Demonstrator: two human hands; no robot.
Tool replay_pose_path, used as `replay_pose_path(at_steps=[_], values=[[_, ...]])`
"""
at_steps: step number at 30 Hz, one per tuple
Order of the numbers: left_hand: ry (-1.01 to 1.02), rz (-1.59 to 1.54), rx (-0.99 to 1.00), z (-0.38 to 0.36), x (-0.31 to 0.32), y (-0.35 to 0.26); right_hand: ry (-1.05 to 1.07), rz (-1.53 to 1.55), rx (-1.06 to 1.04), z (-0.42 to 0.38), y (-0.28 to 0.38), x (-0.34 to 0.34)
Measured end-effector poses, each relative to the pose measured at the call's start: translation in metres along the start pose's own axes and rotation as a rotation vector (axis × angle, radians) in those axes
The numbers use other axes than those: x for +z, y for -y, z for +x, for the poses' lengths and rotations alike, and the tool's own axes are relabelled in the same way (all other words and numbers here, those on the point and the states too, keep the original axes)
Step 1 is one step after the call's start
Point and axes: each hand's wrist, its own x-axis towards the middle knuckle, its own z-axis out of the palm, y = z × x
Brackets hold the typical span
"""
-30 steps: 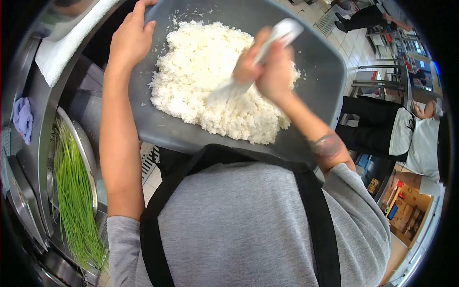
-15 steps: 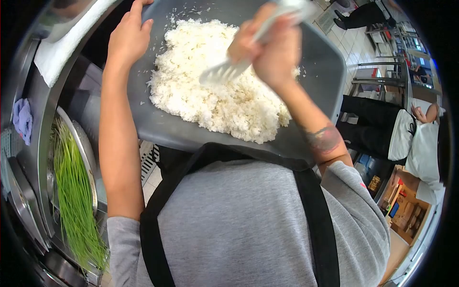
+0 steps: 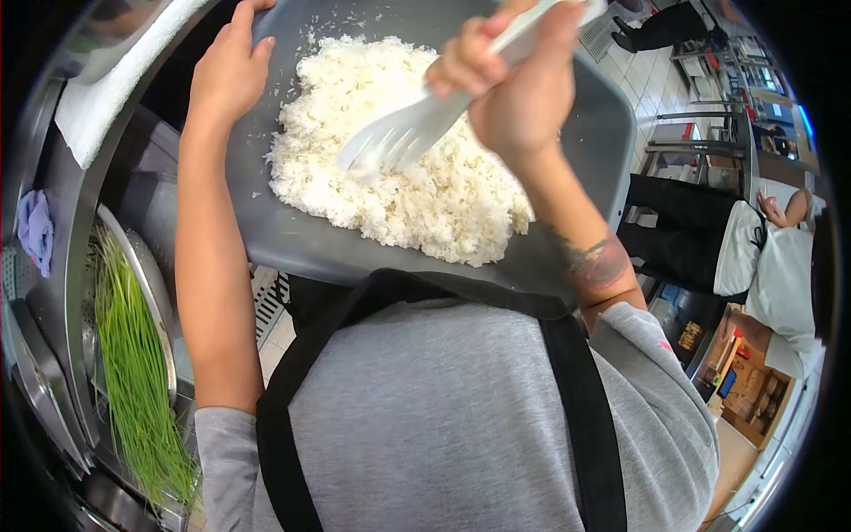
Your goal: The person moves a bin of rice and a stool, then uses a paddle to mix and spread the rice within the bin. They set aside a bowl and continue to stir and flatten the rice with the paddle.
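A wide mound of white cooked rice [image 3: 417, 213] lies in a large grey plastic tub [image 3: 292, 239]. My right hand [image 3: 523, 89] is wrapped round the handle of a white slotted spoon [image 3: 399, 133]. The spoon slants down to the left, its slotted head touching the top of the rice. At the tub's left side, my left hand [image 3: 232, 66] grips the rim, thumb on the inner side and fingertips partly cut off by the top edge of the view. Loose grains stick to the tub floor near this hand.
To my left, long green chives [image 3: 133, 363] lie in a metal colander [image 3: 146, 257] on a steel counter. A purple cloth [image 3: 35, 230] and a white towel [image 3: 111, 97] are there too. On the right, a person in a white apron [image 3: 740, 248] stands near shelving and a wooden box [image 3: 758, 390].
The spoon's head has moved left and slightly down over the rice, with my right hand turning along with it. My left hand stays on the rim; the view has shifted a little.
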Motion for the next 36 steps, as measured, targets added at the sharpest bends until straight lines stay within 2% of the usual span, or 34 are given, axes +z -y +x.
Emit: replay_pose_path(at_steps=[1, 4, 6, 8, 10, 12, 15, 16, 18, 20, 23, 25, 28, 29, 32, 34, 35, 36], values=[[-0.022, 0.011, 0.010, -0.001, 0.001, 0.001, -0.002, 0.002, -0.001, -0.013, -0.011, -0.001], [-0.077, 0.047, 0.051, -0.003, 0.004, 0.002, 0.196, -0.290, 0.316, -0.061, -0.056, -0.016], [-0.122, 0.068, 0.070, -0.002, 0.004, 0.006, 0.067, -0.303, 0.368, -0.057, -0.047, -0.028], [-0.075, 0.047, 0.087, 0.001, 0.005, 0.009, 0.005, -0.340, 0.454, -0.046, -0.033, -0.032], [-0.063, 0.053, 0.056, 0.000, 0.003, 0.004, 0.044, -0.401, 0.395, -0.031, -0.009, -0.031], [-0.042, 0.060, 0.016, 0.000, 0.003, 0.003, 0.040, -0.354, 0.146, -0.017, 0.016, -0.029], [-0.052, 0.036, 0.045, 0.002, 0.005, 0.005, 0.125, 0.144, -0.119, 0.008, 0.028, -0.024], [-0.040, 0.040, 0.027, 0.002, 0.004, 0.004, 0.123, 0.143, -0.121, 0.006, 0.020, -0.020], [-0.028, 0.051, 0.009, 0.002, 0.004, 0.006, -0.011, -0.259, -0.152, -0.004, -0.007, -0.020], [-0.085, 0.055, 0.073, 0.002, 0.006, 0.008, 0.046, -0.388, 0.174, -0.038, -0.058, -0.040], [-0.080, 0.079, 0.060, 0.000, 0.004, 0.005, 0.030, -0.296, 0.254, -0.043, -0.055, -0.049], [-0.067, 0.077, 0.049, -0.001, 0.004, 0.005, 0.031, -0.427, 0.300, -0.037, -0.046, -0.044], [-0.052, 0.070, 0.032, 0.001, 0.002, 0.000, 0.101, -0.556, 0.300, -0.013, -0.023, -0.026], [-0.033, 0.073, 0.013, 0.000, 0.001, 0.000, 0.067, -0.559, 0.198, -0.005, -0.018, -0.018], [-0.045, 0.032, 0.036, 0.001, 0.002, 0.002, -0.023, -0.169, -0.019, 0.018, -0.018, -0.005], [-0.060, 0.031, 0.044, 0.001, 0.004, 0.002, 0.000, -0.215, -0.065, 0.019, -0.039, -0.003], [-0.074, 0.031, 0.049, 0.000, 0.004, 0.003, 0.013, -0.417, -0.028, 0.010, -0.054, -0.007], [-0.076, 0.033, 0.054, -0.001, 0.003, 0.001, 0.068, -0.351, 0.104, -0.002, -0.073, -0.018]])
